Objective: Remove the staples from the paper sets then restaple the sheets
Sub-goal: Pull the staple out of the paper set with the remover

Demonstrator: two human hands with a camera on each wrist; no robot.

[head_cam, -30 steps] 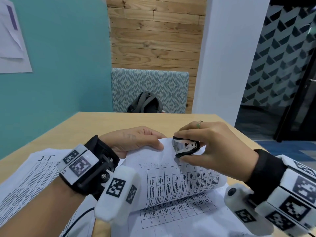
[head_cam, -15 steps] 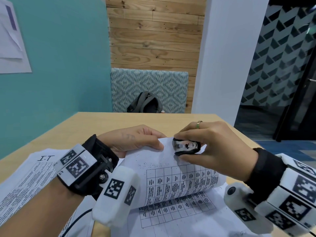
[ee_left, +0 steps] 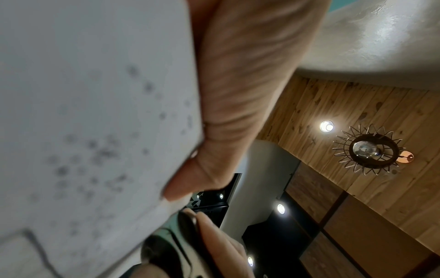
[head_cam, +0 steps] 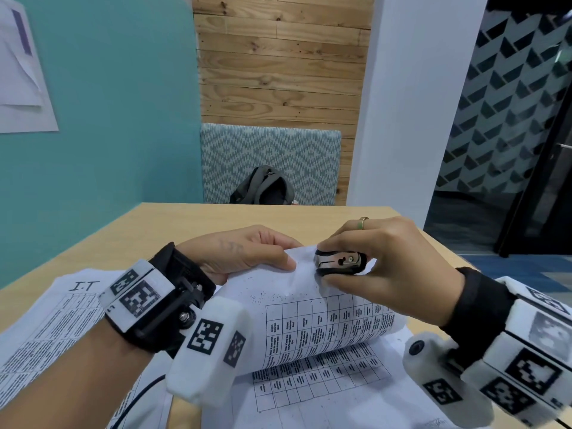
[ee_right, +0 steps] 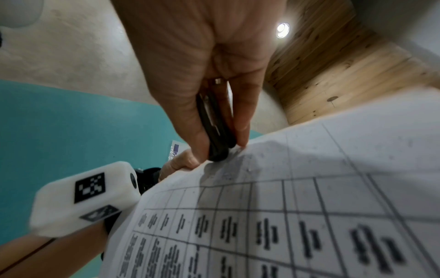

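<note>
A stapled set of printed sheets with a table grid curls up off the table. My left hand pinches its top edge, thumb on the front; the left wrist view shows the same thumb against the paper. My right hand squeezes a black staple remover between thumb and fingers, its metal claws pressed against the sheet's top corner. In the right wrist view the staple remover bites at the paper. The staple itself is hidden.
More printed sheets lie flat on the wooden table at the left and under the curled set. A patterned chair back with a grey backpack stands beyond the far edge. A black cable trails near my left forearm.
The staple remover's jaws have closed tighter in my right hand and rolled so the metal side faces up. Both hands and the paper stay in nearly the same place.
</note>
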